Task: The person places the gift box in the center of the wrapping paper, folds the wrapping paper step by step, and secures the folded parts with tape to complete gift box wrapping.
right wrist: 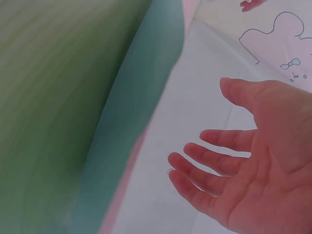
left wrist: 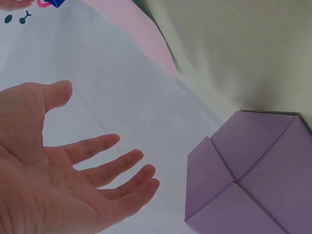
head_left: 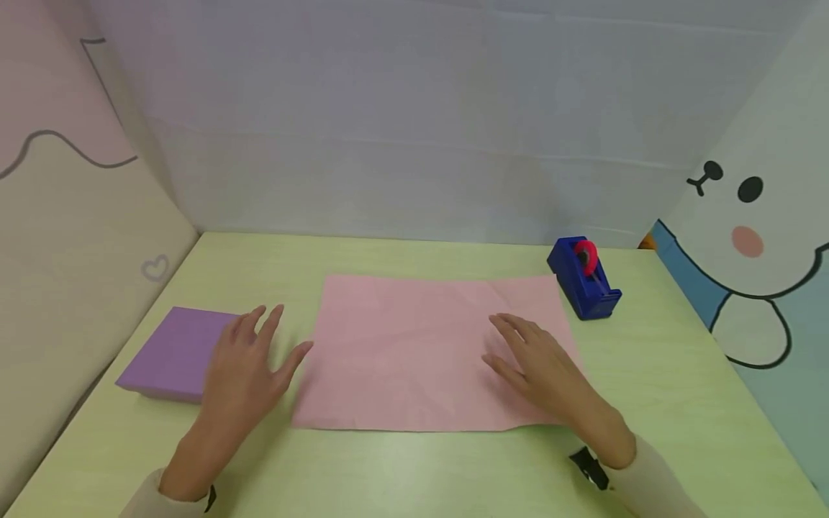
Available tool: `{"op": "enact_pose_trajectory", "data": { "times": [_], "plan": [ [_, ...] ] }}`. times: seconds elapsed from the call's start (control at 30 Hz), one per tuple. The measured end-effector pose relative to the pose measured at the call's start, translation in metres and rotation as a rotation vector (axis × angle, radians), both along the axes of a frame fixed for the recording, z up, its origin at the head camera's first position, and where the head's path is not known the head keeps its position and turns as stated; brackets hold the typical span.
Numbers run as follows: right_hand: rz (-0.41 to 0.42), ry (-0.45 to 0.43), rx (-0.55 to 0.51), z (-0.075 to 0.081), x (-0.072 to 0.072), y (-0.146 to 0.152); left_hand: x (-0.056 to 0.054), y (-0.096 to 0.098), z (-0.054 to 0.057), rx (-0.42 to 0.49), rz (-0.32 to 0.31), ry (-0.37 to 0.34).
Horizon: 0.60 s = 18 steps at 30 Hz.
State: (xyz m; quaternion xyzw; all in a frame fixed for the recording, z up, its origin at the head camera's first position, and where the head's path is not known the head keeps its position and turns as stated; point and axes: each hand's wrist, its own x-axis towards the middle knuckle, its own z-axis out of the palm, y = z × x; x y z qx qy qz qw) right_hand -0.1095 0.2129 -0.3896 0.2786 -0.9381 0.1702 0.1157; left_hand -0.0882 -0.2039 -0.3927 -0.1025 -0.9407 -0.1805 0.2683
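Observation:
A sheet of pink paper (head_left: 414,352), lightly creased, lies flat on the table. To its left is a flat purple box (head_left: 178,352), whose folded faces show in the left wrist view. My left hand (head_left: 241,370) hovers between box and paper, fingers spread, overlapping the box's right side in the head view. Nothing is in its palm in the left wrist view. Over the right part of the paper hangs my right hand (head_left: 540,367), its fingers loosely extended and its palm bare in the right wrist view.
A blue tape dispenser (head_left: 586,280) with a red-cored roll stands beyond the paper's far right corner. Pale walls enclose the light wooden table (head_left: 414,475) at the back and both sides; the right one bears a cartoon face (head_left: 745,208).

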Motion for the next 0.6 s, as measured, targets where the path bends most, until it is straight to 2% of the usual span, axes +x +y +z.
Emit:
{"op": "enact_pose_trajectory", "data": {
  "times": [0.33, 0.6],
  "plan": [
    [0.04, 0.033, -0.022, 0.004, 0.0, -0.019, 0.004, -0.013, 0.002, 0.087, 0.022, 0.126],
    [0.061, 0.048, -0.037, 0.005, -0.002, -0.036, 0.005, -0.023, 0.002, 0.119, 0.044, 0.133]
  ]
}}
